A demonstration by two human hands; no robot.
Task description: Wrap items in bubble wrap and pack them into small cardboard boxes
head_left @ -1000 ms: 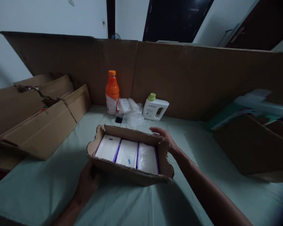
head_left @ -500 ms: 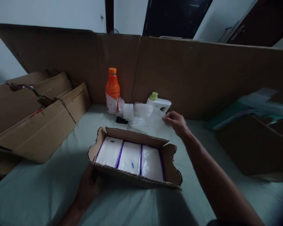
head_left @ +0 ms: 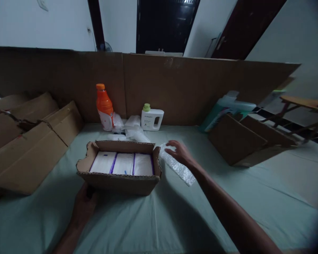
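An open cardboard box [head_left: 122,185] with ragged edges stands before me, holding three white packs [head_left: 124,163] with purple edges side by side. My left hand [head_left: 84,203] is closed at the box's lower front left corner, its fingertips partly hidden in shadow. To the right of the box, a strip of bubble wrap [head_left: 178,167] lies on the pale green cloth [head_left: 190,218]. Over the strip's far end is my right hand [head_left: 180,152], fingers curved and thumb apart from them.
Behind the box stand an orange bottle [head_left: 105,109], clear plastic wrapping [head_left: 134,127] and a white jug [head_left: 151,119] with a green cap. Cardboard boxes [head_left: 29,148] sit at left. At right, another box [head_left: 235,141] has teal bottles [head_left: 225,106] by it. A cardboard wall [head_left: 188,88] runs behind.
My right hand has brought the clear wrap from beside the jug down to the box's right side, and its fingers have parted. The view has swung right. My left hand stays at the box corner.
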